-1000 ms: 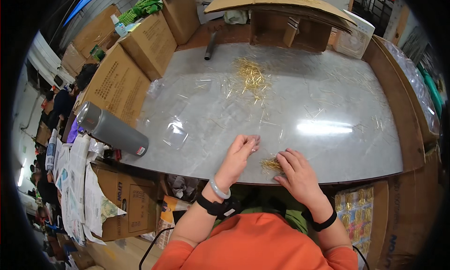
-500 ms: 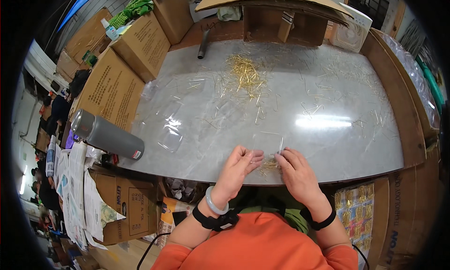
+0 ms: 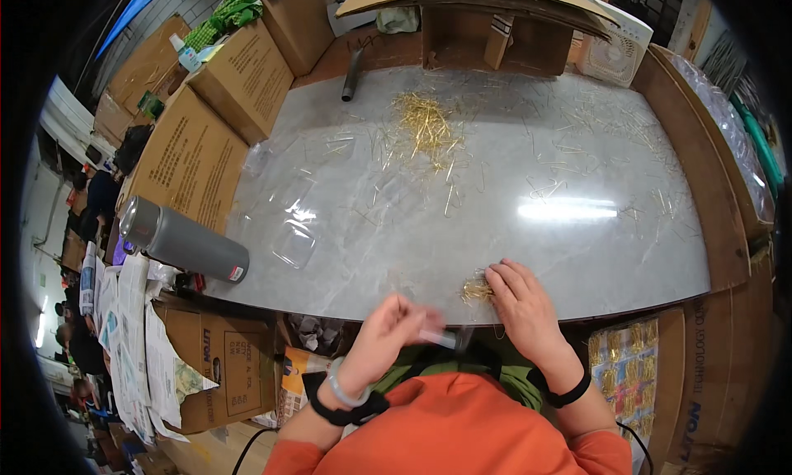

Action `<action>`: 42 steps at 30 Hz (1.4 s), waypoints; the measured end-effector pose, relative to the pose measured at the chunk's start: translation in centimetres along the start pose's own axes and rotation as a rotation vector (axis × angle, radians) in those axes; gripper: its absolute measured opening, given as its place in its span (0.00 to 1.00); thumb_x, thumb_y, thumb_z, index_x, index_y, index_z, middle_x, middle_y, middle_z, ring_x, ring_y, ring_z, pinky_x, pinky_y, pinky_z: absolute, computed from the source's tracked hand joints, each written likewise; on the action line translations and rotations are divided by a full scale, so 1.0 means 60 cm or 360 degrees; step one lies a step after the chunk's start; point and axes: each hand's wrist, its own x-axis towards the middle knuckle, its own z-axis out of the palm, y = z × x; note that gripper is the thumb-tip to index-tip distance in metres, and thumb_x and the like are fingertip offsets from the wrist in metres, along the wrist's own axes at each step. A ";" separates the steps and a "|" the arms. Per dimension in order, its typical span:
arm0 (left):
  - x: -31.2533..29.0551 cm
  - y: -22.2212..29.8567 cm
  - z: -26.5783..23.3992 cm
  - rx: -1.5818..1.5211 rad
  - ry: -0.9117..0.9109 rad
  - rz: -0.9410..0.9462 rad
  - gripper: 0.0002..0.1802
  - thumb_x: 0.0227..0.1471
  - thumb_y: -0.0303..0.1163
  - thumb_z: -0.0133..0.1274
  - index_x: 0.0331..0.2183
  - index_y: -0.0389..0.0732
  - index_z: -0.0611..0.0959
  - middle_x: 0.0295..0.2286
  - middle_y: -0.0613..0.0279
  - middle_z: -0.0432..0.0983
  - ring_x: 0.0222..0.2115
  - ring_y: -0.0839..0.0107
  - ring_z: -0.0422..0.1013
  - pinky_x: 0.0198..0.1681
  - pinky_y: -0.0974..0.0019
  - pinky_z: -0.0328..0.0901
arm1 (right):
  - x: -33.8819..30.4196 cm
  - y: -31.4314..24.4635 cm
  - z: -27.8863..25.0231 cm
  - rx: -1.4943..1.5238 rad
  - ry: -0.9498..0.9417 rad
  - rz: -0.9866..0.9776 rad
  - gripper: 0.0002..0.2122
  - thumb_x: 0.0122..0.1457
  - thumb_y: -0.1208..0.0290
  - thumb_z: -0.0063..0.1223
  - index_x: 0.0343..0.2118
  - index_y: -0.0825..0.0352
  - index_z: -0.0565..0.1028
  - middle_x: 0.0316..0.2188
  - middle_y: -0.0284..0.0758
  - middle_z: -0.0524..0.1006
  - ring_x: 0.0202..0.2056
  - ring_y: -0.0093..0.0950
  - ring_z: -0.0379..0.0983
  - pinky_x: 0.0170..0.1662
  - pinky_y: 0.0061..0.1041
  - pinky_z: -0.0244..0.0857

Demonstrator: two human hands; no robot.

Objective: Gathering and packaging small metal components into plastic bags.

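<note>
My left hand (image 3: pixel 392 322) is over the table's front edge, its fingers bent and blurred. A clear plastic piece (image 3: pixel 445 339) shows as a pale, smeared strip at its fingertips, low over my lap. My right hand (image 3: pixel 524 306) rests at the front edge, its fingers together and curved against a small bunch of gold wire hooks (image 3: pixel 476 289). Its thumb is hidden. Farther back lies a larger heap of gold wire hooks (image 3: pixel 425 122), with loose ones scattered round it. Clear plastic cases (image 3: pixel 295 242) lie to the left.
A grey bottle (image 3: pixel 190 242) lies at the table's left edge, before cardboard boxes (image 3: pixel 181 153). A dark-handled tool (image 3: pixel 352 75) lies at the back left. An open carton (image 3: pixel 462 42) and a white fan (image 3: pixel 617 50) stand at the back. A brown board (image 3: pixel 701 170) borders the right side.
My left hand has drawn back toward my body and away from the bunch, and the clear plastic piece has left the spot between my hands. My right hand stays by the hooks.
</note>
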 end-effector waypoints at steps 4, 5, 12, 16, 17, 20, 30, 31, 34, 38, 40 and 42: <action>-0.062 -0.055 -0.041 -0.0101 -0.0249 -0.0537 0.07 0.67 0.28 0.48 0.40 0.34 0.69 0.42 0.39 0.77 0.40 0.55 0.80 0.43 0.55 0.78 | 0.004 -0.013 0.010 0.0054 0.0109 0.0096 0.20 0.56 0.81 0.53 0.53 0.70 0.72 0.51 0.41 0.74 0.56 0.44 0.69 0.58 0.38 0.67; -0.059 -0.065 -0.039 -0.0069 -0.0244 -0.0660 0.11 0.67 0.30 0.48 0.43 0.32 0.70 0.40 0.43 0.77 0.40 0.56 0.80 0.43 0.56 0.78 | 0.006 -0.017 0.013 0.0049 0.0128 0.0103 0.19 0.56 0.81 0.53 0.53 0.70 0.73 0.50 0.41 0.74 0.56 0.44 0.70 0.58 0.38 0.67; 0.028 -0.138 -0.017 -0.0290 -0.0284 -0.0638 0.18 0.69 0.35 0.44 0.51 0.30 0.73 0.36 0.51 0.76 0.39 0.53 0.80 0.43 0.56 0.77 | 0.009 -0.039 0.032 0.0072 0.0185 0.0002 0.19 0.54 0.81 0.53 0.50 0.71 0.74 0.49 0.41 0.75 0.55 0.44 0.71 0.57 0.41 0.67; 0.029 -0.148 -0.019 -0.0638 -0.0372 -0.0640 0.18 0.70 0.36 0.41 0.51 0.33 0.75 0.39 0.52 0.78 0.42 0.51 0.79 0.50 0.48 0.75 | -0.012 -0.060 0.040 0.0171 0.0138 -0.0073 0.20 0.52 0.80 0.53 0.50 0.70 0.74 0.49 0.41 0.75 0.55 0.44 0.71 0.58 0.43 0.67; 0.026 -0.145 -0.016 -0.0664 -0.0373 -0.0629 0.18 0.71 0.36 0.40 0.51 0.33 0.75 0.40 0.52 0.77 0.43 0.52 0.79 0.49 0.49 0.75 | -0.022 -0.071 0.038 0.0211 0.0107 -0.0106 0.20 0.52 0.79 0.53 0.50 0.70 0.75 0.49 0.42 0.74 0.55 0.44 0.70 0.58 0.43 0.67; 0.015 -0.138 -0.010 -0.0712 -0.0391 -0.0602 0.17 0.71 0.35 0.38 0.51 0.33 0.74 0.42 0.53 0.77 0.44 0.54 0.79 0.49 0.49 0.76 | -0.050 -0.088 0.033 0.0325 0.0001 -0.0249 0.21 0.51 0.79 0.54 0.50 0.69 0.75 0.50 0.42 0.74 0.55 0.43 0.70 0.58 0.42 0.67; 0.004 -0.060 0.022 -0.0389 -0.0190 -0.0310 0.18 0.72 0.39 0.37 0.50 0.36 0.73 0.42 0.57 0.77 0.40 0.68 0.79 0.43 0.58 0.78 | -0.036 -0.097 -0.004 0.0801 0.0140 -0.0179 0.17 0.52 0.83 0.60 0.47 0.67 0.77 0.44 0.39 0.77 0.48 0.41 0.74 0.51 0.37 0.71; 0.011 -0.053 0.024 -0.0440 -0.0196 -0.0278 0.18 0.72 0.40 0.37 0.50 0.37 0.73 0.41 0.58 0.77 0.39 0.69 0.79 0.42 0.60 0.79 | -0.026 -0.092 -0.005 0.0806 0.0128 -0.0206 0.17 0.51 0.83 0.60 0.46 0.67 0.78 0.43 0.38 0.78 0.47 0.41 0.74 0.50 0.36 0.71; 0.014 -0.035 0.024 -0.0228 -0.0214 -0.0384 0.19 0.73 0.41 0.36 0.50 0.36 0.72 0.42 0.55 0.77 0.40 0.66 0.80 0.38 0.61 0.80 | -0.005 -0.074 0.003 0.0849 0.0090 -0.0246 0.17 0.51 0.83 0.59 0.45 0.66 0.78 0.42 0.36 0.78 0.45 0.40 0.75 0.49 0.36 0.71; 0.010 -0.044 0.015 -0.0189 -0.0222 -0.0311 0.20 0.72 0.42 0.37 0.51 0.35 0.72 0.42 0.55 0.77 0.40 0.66 0.80 0.38 0.61 0.80 | -0.013 -0.078 0.016 0.0882 0.0107 -0.0269 0.16 0.50 0.84 0.58 0.44 0.65 0.78 0.42 0.36 0.78 0.44 0.40 0.75 0.47 0.35 0.72; 0.007 -0.056 0.010 -0.0139 -0.0215 -0.0244 0.21 0.72 0.42 0.37 0.52 0.35 0.72 0.43 0.54 0.77 0.40 0.66 0.79 0.40 0.60 0.79 | -0.017 -0.080 0.019 0.0881 0.0127 -0.0306 0.16 0.50 0.85 0.57 0.44 0.65 0.78 0.42 0.37 0.78 0.44 0.40 0.75 0.47 0.35 0.72; 0.005 -0.059 0.011 -0.0236 -0.0192 -0.0196 0.21 0.72 0.42 0.36 0.54 0.35 0.71 0.43 0.53 0.77 0.41 0.64 0.79 0.43 0.57 0.79 | -0.024 -0.075 0.024 0.0934 0.0125 -0.0323 0.17 0.50 0.86 0.56 0.44 0.66 0.78 0.42 0.38 0.78 0.44 0.40 0.76 0.47 0.36 0.72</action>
